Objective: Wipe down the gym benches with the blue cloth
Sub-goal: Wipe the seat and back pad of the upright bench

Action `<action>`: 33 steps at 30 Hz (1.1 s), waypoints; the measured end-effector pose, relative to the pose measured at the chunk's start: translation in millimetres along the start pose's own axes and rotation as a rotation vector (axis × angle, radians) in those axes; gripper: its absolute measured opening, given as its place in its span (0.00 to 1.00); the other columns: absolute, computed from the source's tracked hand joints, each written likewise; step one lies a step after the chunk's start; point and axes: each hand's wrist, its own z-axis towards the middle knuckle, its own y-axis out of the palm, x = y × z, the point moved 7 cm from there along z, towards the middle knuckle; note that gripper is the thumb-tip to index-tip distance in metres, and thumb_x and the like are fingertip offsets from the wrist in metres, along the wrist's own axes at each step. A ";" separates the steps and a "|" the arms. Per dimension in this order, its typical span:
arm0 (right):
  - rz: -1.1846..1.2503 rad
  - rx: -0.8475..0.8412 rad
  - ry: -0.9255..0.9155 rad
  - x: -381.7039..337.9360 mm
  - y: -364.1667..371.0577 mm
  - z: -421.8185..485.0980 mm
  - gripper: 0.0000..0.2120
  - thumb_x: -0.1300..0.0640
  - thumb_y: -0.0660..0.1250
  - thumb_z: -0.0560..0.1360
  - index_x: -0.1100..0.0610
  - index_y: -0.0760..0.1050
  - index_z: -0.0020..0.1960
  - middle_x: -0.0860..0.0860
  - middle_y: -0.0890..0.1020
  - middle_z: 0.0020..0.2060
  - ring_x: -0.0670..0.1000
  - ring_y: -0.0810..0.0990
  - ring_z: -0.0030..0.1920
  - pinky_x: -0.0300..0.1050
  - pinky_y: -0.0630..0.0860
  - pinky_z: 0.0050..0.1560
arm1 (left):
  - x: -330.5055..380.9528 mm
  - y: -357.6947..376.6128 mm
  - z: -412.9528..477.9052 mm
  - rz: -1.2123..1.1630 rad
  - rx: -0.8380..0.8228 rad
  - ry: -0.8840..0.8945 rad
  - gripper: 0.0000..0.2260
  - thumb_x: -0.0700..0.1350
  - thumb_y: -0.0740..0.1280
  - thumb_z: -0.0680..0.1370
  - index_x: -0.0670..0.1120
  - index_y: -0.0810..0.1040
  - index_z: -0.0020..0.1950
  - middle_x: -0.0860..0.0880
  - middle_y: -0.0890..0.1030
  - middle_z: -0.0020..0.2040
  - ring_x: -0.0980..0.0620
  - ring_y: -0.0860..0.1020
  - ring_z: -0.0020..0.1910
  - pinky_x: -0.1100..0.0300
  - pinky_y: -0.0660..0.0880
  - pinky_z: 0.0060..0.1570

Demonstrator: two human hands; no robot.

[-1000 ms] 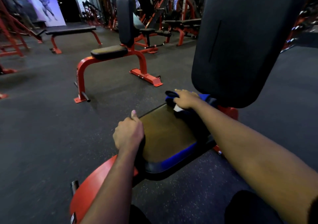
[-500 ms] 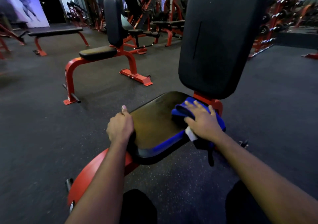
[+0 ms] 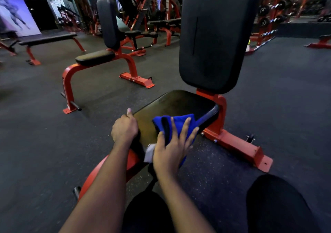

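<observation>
Blue cloth [image 3: 176,125], pressed under the flat, spread-fingered right hand [image 3: 172,148], has travelled from the backrest [image 3: 218,35] end to the near edge of the seat pad [image 3: 175,102], whose side the left hand [image 3: 124,130] grips, so this seat pass is probably near complete.

I read the blue cloth [image 3: 176,125] as solid royal blue, with a white tag [image 3: 150,153] at the near edge. Seat pad [image 3: 179,105]: black with a brownish sheen on top. Backrest [image 3: 215,35]: plain black. Frame [image 3: 236,148]: red-orange. Floor [image 3: 286,107]: dark grey with fine pale speckles. Second bench [image 3: 95,57]: black pads, red frame. Wall poster [image 3: 16,14]: pale lilac with a grey figure. Trousers [image 3: 274,206]: black.
</observation>
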 end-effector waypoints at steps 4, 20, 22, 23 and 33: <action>-0.038 -0.009 0.053 33.0 -20.0 75.0 0.28 0.46 0.59 0.71 0.50 0.74 0.71 0.51 0.53 0.80 0.58 0.44 0.79 0.55 0.47 0.76 | -1.1 -1.3 -2.2 -0.007 0.008 -0.003 0.29 0.58 0.44 0.84 0.39 0.74 0.67 0.34 0.74 0.66 0.35 0.72 0.65 0.45 0.68 0.62; -0.177 -0.014 0.087 61.6 -31.7 133.6 0.25 0.53 0.63 0.77 0.57 0.70 0.73 0.55 0.59 0.78 0.60 0.49 0.78 0.46 0.43 0.76 | -1.0 -2.1 2.4 -0.043 0.055 -0.009 0.28 0.57 0.47 0.84 0.38 0.75 0.65 0.33 0.75 0.64 0.33 0.73 0.63 0.44 0.68 0.62; -0.274 -0.123 0.082 67.1 -38.6 172.7 0.29 0.48 0.57 0.73 0.58 0.72 0.71 0.56 0.66 0.75 0.59 0.58 0.76 0.48 0.50 0.77 | 0.3 -2.0 3.5 -0.038 0.068 -0.008 0.28 0.57 0.47 0.84 0.38 0.75 0.65 0.33 0.75 0.64 0.34 0.73 0.63 0.45 0.69 0.61; -0.305 -0.192 0.085 68.5 -40.8 188.5 0.30 0.47 0.56 0.70 0.58 0.73 0.69 0.56 0.71 0.72 0.58 0.65 0.73 0.49 0.57 0.75 | 0.1 -2.0 3.5 -0.033 0.074 -0.011 0.28 0.57 0.47 0.84 0.38 0.75 0.65 0.33 0.75 0.63 0.34 0.74 0.62 0.45 0.69 0.60; -0.761 -0.503 -0.157 47.5 -8.4 232.3 0.23 0.44 0.60 0.77 0.47 0.67 0.72 0.55 0.72 0.68 0.61 0.72 0.66 0.53 0.69 0.64 | 6.6 2.0 5.8 0.044 0.102 -0.008 0.28 0.58 0.48 0.83 0.39 0.76 0.64 0.35 0.77 0.61 0.34 0.75 0.60 0.46 0.70 0.57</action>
